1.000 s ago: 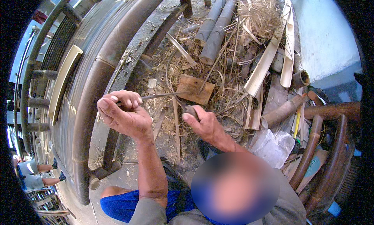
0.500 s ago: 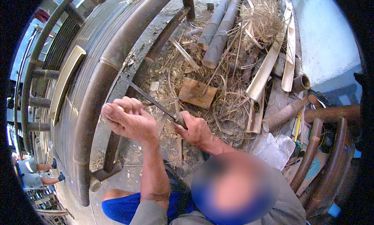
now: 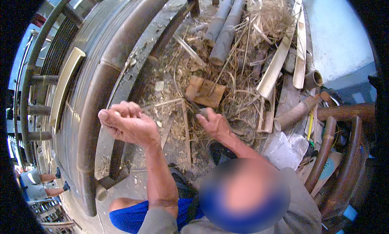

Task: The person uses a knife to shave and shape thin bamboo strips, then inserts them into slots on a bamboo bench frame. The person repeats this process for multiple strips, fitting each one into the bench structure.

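My left hand (image 3: 129,123) is raised over the ground in a fist, pinching the end of a thin pale bamboo strip (image 3: 162,104). The strip runs nearly level to the right toward my right hand (image 3: 213,123). My right hand is closed around a small dark tool (image 3: 201,111), whose tip meets the strip's far end. I cannot make out the tool's blade. Both hands hover above a litter of dry shavings (image 3: 239,100).
A large curved bamboo frame (image 3: 101,76) fills the left. A flat wooden block (image 3: 207,92), two bamboo poles (image 3: 227,31) and split bamboo slats (image 3: 279,59) lie ahead. Brown bamboo chair arms (image 3: 336,128) stand on the right, under a white wall (image 3: 336,31). Another person's legs (image 3: 38,185) show lower left.
My left hand dipped, then rose again, and the strip went from slanting to nearly level. My right hand shifted slightly, staying at the strip's end.
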`<state>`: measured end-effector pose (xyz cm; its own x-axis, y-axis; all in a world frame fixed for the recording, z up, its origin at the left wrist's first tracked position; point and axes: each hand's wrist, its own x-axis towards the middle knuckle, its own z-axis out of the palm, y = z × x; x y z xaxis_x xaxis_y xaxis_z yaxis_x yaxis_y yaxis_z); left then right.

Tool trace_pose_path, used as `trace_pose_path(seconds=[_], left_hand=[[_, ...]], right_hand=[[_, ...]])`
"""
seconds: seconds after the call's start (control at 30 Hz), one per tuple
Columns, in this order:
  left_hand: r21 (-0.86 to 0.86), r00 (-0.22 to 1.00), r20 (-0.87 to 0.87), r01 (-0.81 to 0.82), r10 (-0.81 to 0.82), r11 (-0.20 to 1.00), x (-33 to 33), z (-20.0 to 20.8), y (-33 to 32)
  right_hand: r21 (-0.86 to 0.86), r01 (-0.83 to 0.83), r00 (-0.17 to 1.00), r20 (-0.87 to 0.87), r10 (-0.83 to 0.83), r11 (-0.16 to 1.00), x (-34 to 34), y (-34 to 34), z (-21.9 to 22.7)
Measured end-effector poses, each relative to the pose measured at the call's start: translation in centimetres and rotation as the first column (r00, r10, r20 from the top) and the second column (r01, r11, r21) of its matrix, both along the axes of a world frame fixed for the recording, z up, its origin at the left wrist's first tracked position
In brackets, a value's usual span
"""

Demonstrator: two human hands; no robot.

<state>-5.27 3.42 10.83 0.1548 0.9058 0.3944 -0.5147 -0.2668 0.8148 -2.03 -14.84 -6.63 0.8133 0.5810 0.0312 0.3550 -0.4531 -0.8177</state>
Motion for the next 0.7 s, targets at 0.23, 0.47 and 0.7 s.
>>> trace_pose_path(seconds=[0.23,0.47,0.7], left_hand=[[0.004,0.994,0.084,0.072,-0.072,0.997,0.4,-0.1,0.1],[0.067,0.997,-0.015,0.071,-0.070,0.995,1.7,-1.1,0.4],[0.239,0.819,-0.536,0.382,-0.207,0.893,5.1,-9.6,-1.3]], right_hand=[[-0.206,-0.043,0.999,-0.019,0.040,0.978,1.6,-2.4,-4.4],[-0.157,0.138,0.947,-0.270,-0.177,0.978,0.6,-3.7,-4.8],[0.135,0.248,0.949,-0.231,-0.213,0.959,0.6,-3.3,-1.3]])
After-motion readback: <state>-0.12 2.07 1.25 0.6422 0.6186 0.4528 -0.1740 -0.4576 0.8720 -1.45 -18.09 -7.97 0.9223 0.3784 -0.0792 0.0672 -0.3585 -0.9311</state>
